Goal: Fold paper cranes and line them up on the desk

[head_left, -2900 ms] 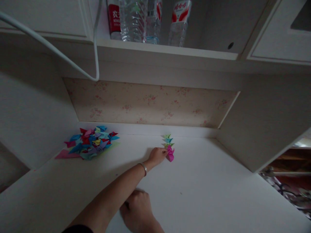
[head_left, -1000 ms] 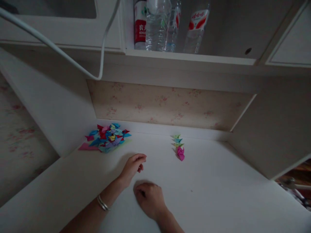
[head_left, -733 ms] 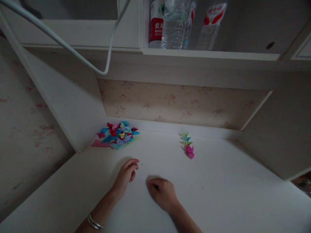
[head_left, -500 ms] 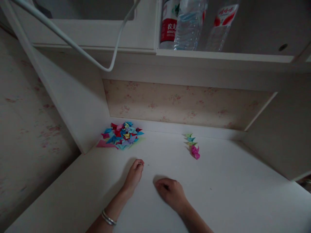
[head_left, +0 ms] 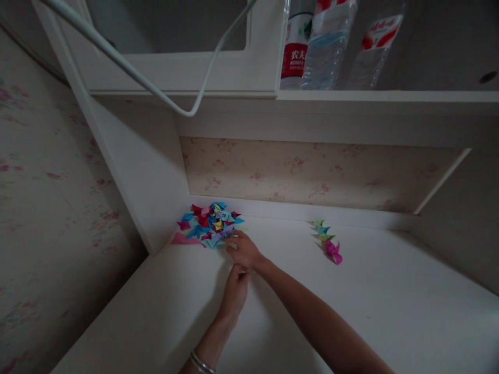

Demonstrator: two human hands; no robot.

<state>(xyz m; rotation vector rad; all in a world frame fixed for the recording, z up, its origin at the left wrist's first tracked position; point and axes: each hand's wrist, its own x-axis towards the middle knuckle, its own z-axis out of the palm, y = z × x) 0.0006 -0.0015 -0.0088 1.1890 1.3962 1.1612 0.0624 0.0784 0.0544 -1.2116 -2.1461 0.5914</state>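
Observation:
A heap of folded paper cranes (head_left: 210, 224) in blue, red, purple, yellow and pink lies at the back left of the white desk. My right hand (head_left: 245, 251) reaches over to the heap's near right edge, fingers stretched out and apart, fingertips beside a purple crane. Just below it, my left hand (head_left: 235, 292) is closed in a pinch; whatever is between its fingers is too small to make out. Farther right, several cranes stand in a short line, a magenta crane (head_left: 333, 252) nearest and a teal crane (head_left: 323, 230) behind.
A pink paper sheet (head_left: 185, 239) shows under the heap's left side. Plastic bottles (head_left: 326, 52) stand on the shelf above the desk. A white cable (head_left: 148, 85) hangs in front of the cabinet. The side panel (head_left: 136, 171) bounds the desk at left.
My right hand has moved forward and left across to the crane heap, and its fingers have opened out. My left hand stays pinched. The view has shifted slightly left.

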